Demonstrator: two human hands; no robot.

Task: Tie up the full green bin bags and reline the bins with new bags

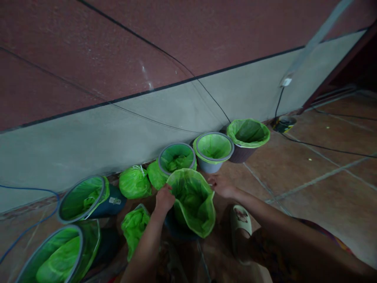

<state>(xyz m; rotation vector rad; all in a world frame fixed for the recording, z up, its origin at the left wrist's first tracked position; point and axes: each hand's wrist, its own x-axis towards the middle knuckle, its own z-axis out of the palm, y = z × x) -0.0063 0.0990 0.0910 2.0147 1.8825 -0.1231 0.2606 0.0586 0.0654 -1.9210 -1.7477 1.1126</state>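
Observation:
A bright green garbage bag (191, 196) stands open-mouthed in a dark bin (176, 228) on the floor before me. My left hand (164, 199) is closed on the bag's rim at its left side. On the opposite side, my right hand (222, 185) has its fingers pinched at the rim, with a bit of white drawstring showing by the fingertips. The bag's rim rises above the bin and hides most of it. Left of my left forearm lies a crumpled green bag (136, 226).
Along the wall (88, 137) stand a brown lined bin (243, 153), a grey lined bin (210, 165), another lined bin (176, 145) and a tied green bag (134, 182). Two tipped bins (114, 200) (107, 243) lie left. A can (285, 124) and cables sit right; a slipper (241, 220) is near.

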